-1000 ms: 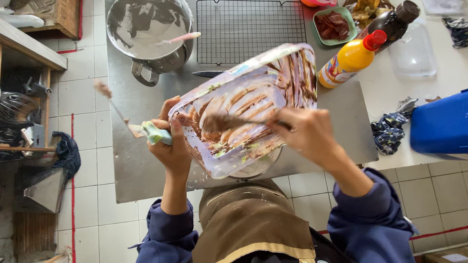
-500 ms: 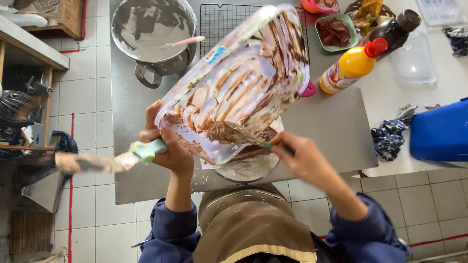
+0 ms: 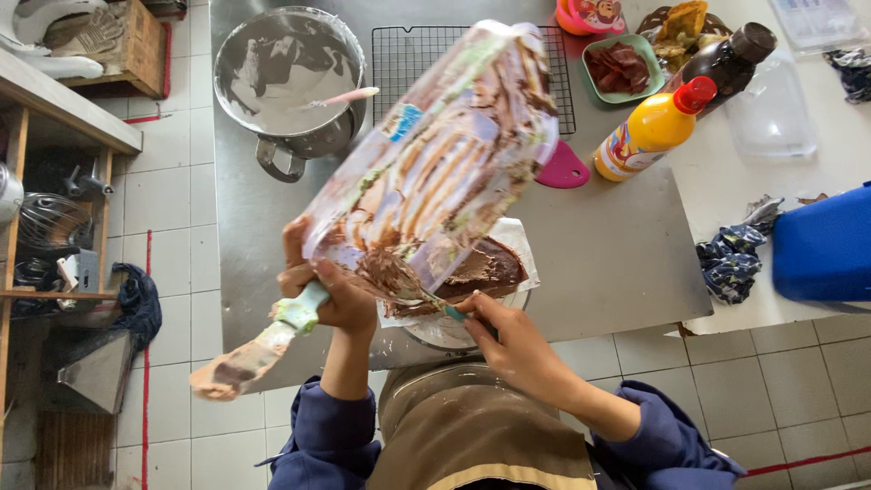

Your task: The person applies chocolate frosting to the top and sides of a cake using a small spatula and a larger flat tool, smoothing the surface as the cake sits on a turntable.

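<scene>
1. Steel table [image 3: 617, 263] underneath.
2. Clear plastic tub [image 3: 435, 163], chocolate-smeared, tipped up over the cake [image 3: 481, 272].
3. Left hand [image 3: 331, 290] clutches tub rim plus spatula [image 3: 259, 349].
4. Right hand [image 3: 513, 340] pinches a small scraper [image 3: 451, 311], digging inside.

The left hand [image 3: 331, 295] holds a big clear tub [image 3: 435, 159] tipped up, and also a spatula [image 3: 263, 349]. The right hand [image 3: 508, 336] scrapes with a small tool [image 3: 435, 304], maybe a spoon. Brown mix [image 3: 481, 268] lies below on the surface [image 3: 617, 263]. A pot [image 3: 290, 77] stands far left.
</scene>
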